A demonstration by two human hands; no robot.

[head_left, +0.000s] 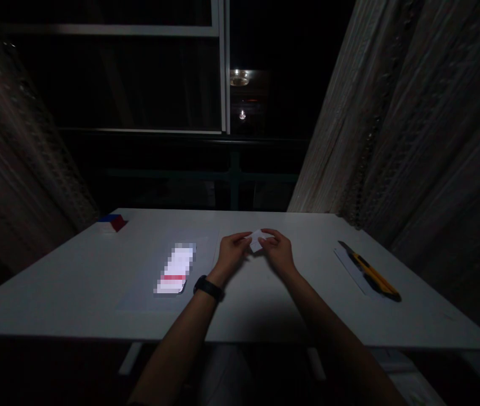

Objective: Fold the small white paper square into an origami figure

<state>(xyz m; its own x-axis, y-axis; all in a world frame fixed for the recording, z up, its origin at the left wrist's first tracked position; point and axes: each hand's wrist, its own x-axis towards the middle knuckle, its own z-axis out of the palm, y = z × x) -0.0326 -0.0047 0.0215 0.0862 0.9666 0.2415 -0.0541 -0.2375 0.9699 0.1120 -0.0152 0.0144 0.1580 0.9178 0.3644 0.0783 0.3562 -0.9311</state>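
Note:
A small piece of white paper (pixel 256 240), seemingly folded, is held up between my two hands over the middle of the table. My left hand (pixel 232 252) pinches its left side between thumb and fingers. On the right side, the thumb and fingers of my right hand (pixel 279 252) grip the same paper. A dark watch (pixel 208 288) is on my left wrist. To the left of my hands lies a phone (pixel 176 269) with a lit, blurred screen, resting on a sheet of paper (pixel 138 299).
A yellow and black utility knife (pixel 373 274) lies on a white slip (pixel 352 272) at the right of the white table (pixel 75 304). Near the far left corner sits a blue, red and white block (pixel 112 223). Curtains (pixel 328 113) flank a dark window (pixel 138 79) behind.

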